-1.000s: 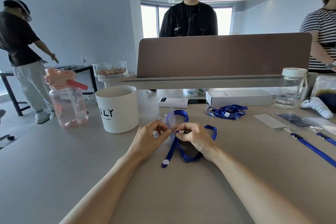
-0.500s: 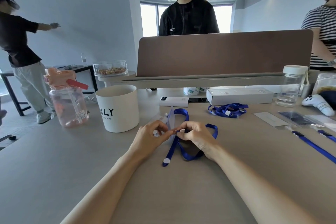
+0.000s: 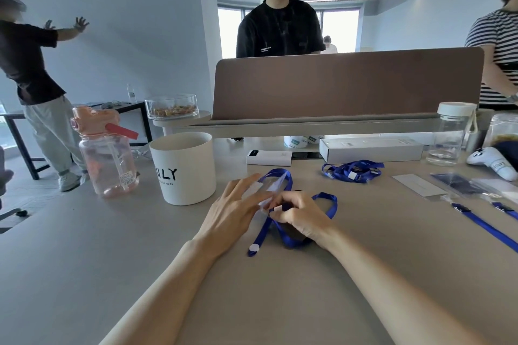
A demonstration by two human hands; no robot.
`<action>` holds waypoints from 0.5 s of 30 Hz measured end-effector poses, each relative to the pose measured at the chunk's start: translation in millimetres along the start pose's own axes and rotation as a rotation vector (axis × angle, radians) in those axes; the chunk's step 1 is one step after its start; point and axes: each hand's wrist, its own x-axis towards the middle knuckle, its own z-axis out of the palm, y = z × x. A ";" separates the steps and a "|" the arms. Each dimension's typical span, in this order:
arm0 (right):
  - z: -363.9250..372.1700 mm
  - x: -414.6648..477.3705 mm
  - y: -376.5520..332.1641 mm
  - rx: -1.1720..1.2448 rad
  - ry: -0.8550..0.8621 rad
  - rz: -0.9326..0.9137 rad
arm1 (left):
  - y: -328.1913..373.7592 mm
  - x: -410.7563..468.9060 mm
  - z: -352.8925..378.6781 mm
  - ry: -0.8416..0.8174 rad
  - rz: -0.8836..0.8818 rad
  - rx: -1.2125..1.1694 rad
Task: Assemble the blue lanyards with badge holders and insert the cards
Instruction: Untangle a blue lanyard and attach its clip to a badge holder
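Right hand (image 3: 302,217): fingers curled, pinching the clip end of the blue lanyard (image 3: 329,204) right at the near edge of the clear badge holder (image 3: 273,186). Left hand (image 3: 232,213): fingers straight, lying flat on the holder, which sits on the surface (image 3: 364,274). Lanyard loops under and to the right of the right hand; its white-tabbed tail lies nearer the camera. White cup (image 3: 182,168) left of the hands reads "ULY"; the small print below is unclear. Lanyard bundle (image 3: 351,171) and white card (image 3: 417,185) lie farther right.
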 end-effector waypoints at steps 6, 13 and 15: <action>0.0 1.8 3.3 0.023 0.007 -0.047 | -3.7 -1.5 -5.6 -0.047 -0.037 -0.011; 3.8 3.5 8.0 -0.046 0.095 -0.069 | 1.1 -3.8 -1.1 -0.040 -0.154 -0.080; 4.8 2.8 6.6 -0.076 0.160 -0.102 | -0.8 -4.2 -0.3 -0.032 -0.236 -0.095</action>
